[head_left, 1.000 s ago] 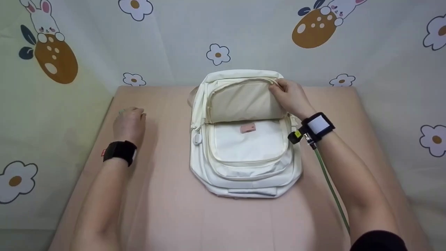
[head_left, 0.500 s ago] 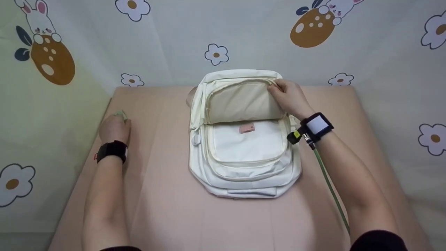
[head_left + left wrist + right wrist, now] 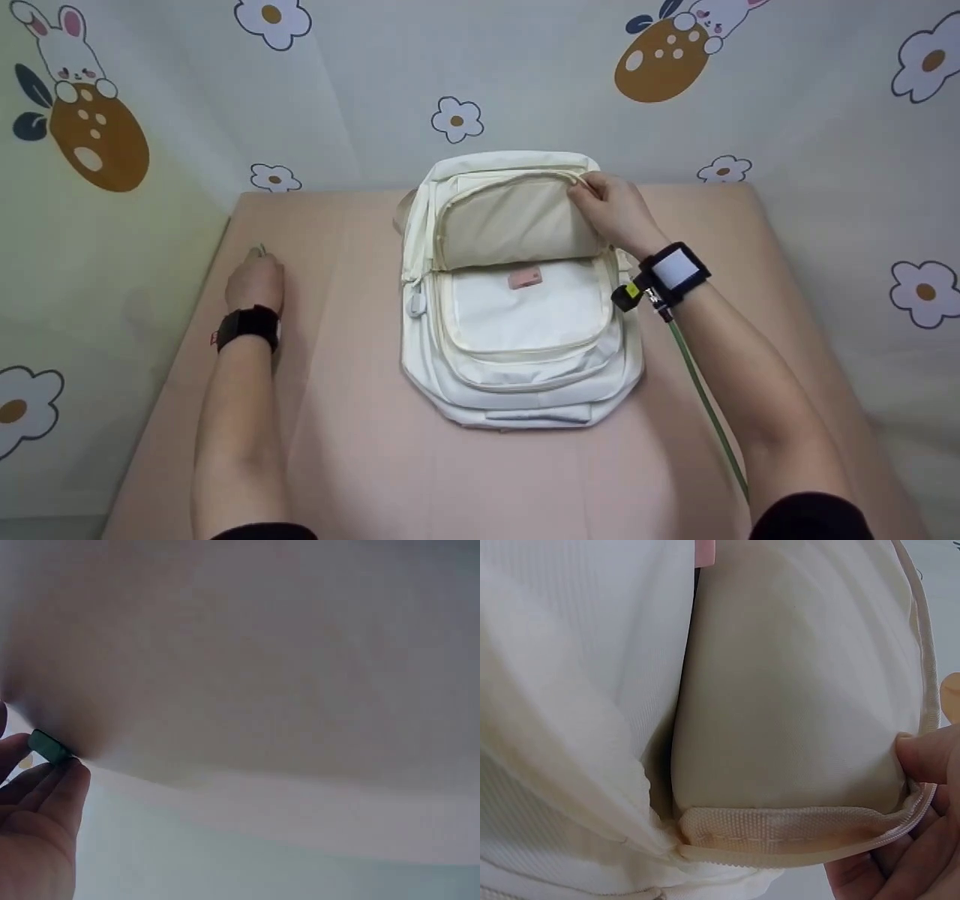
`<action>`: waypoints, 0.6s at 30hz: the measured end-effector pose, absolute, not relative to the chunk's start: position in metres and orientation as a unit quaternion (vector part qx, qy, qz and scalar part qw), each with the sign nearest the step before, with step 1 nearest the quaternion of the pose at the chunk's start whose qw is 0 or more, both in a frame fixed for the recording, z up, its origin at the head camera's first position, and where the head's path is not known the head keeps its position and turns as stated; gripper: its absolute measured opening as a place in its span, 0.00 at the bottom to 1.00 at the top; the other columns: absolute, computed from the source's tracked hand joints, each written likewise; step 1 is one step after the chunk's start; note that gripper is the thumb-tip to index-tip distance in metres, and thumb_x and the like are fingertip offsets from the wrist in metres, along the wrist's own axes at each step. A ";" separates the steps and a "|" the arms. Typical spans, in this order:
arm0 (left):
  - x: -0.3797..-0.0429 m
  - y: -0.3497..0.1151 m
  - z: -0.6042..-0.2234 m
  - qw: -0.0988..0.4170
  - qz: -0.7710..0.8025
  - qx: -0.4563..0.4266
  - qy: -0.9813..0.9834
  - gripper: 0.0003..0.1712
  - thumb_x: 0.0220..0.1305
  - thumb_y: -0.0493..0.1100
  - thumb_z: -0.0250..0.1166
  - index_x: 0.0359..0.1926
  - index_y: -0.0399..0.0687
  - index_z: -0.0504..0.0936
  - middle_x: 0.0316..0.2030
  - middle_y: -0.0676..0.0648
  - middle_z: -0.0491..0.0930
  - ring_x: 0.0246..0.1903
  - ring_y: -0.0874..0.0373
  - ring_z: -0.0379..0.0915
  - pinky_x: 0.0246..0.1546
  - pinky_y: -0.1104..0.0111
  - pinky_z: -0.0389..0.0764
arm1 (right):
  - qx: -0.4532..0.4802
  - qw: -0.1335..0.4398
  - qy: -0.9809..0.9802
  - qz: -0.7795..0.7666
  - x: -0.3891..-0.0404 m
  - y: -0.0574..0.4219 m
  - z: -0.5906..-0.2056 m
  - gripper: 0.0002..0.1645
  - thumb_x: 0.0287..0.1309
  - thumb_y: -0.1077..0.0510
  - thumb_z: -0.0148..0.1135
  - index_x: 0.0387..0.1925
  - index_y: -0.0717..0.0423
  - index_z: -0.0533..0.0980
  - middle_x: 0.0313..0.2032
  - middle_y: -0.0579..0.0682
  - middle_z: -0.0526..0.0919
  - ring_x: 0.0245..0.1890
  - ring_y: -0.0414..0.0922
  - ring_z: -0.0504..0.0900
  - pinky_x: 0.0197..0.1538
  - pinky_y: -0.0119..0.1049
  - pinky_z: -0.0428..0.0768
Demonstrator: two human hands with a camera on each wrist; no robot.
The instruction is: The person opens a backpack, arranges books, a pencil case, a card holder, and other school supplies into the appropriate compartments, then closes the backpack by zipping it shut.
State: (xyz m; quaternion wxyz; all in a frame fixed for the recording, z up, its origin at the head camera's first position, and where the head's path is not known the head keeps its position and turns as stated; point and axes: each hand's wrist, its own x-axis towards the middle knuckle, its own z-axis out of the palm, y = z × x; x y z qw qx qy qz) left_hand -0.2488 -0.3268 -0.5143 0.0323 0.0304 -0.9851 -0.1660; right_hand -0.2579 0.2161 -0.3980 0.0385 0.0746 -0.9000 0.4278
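Note:
A cream-white backpack (image 3: 525, 375) lies on the table, its front pocket unzipped. My right hand (image 3: 619, 214) pinches the upper right edge of the pocket's flap (image 3: 517, 221), which is folded up with its beige lining showing. In the right wrist view the thumb (image 3: 926, 756) presses on the lining and the fingers curl behind the zipper edge. Far to the left of the backpack, my left hand (image 3: 255, 283) is low by the table's left edge. It pinches a small green object (image 3: 49, 747) with a flat end; its kind I cannot tell.
The pink-beige table (image 3: 360, 465) meets a patterned cloth backdrop (image 3: 360, 90) behind and at the sides. A pink label (image 3: 525, 277) sits on the pocket. A green cable (image 3: 705, 405) runs from the right wrist's camera along the forearm.
My left hand has moved left toward the table's edge, then slightly back right. The right hand keeps its hold on the flap. The head view has shifted a little.

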 end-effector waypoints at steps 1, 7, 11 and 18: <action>-0.249 -0.325 -0.515 0.039 -0.166 0.028 -0.985 0.18 0.79 0.34 0.45 0.42 0.22 0.77 0.51 0.25 0.76 0.45 0.27 0.75 0.45 0.43 0.78 | 0.073 0.037 -0.900 0.428 -0.258 0.217 -0.398 0.17 0.73 0.46 0.56 0.31 0.52 0.72 0.23 0.48 0.65 0.23 0.44 0.67 0.26 0.37 0.69; -0.246 -0.314 -0.519 0.074 -0.168 -0.004 -0.983 0.19 0.77 0.33 0.50 0.27 0.32 0.76 0.36 0.30 0.81 0.36 0.33 0.79 0.36 0.48 0.78 | 0.061 0.028 -0.900 0.432 -0.258 0.218 -0.399 0.15 0.73 0.46 0.57 0.41 0.53 0.79 0.28 0.50 0.72 0.28 0.45 0.71 0.30 0.36 0.73; -0.242 -0.302 -0.520 0.071 -0.166 -0.022 -0.983 0.19 0.77 0.34 0.51 0.27 0.33 0.78 0.43 0.30 0.83 0.42 0.32 0.80 0.40 0.46 0.79 | 0.056 0.019 -0.900 0.432 -0.258 0.218 -0.399 0.17 0.73 0.45 0.56 0.45 0.53 0.81 0.31 0.51 0.75 0.30 0.45 0.73 0.31 0.36 0.75; -0.233 -0.268 -0.514 0.034 -0.163 -0.043 -0.985 0.18 0.78 0.36 0.52 0.36 0.32 0.85 0.47 0.32 0.84 0.48 0.35 0.81 0.48 0.47 0.80 | 0.060 0.023 -0.899 0.433 -0.258 0.218 -0.400 0.16 0.73 0.45 0.57 0.42 0.53 0.80 0.29 0.50 0.73 0.29 0.45 0.72 0.32 0.37 0.74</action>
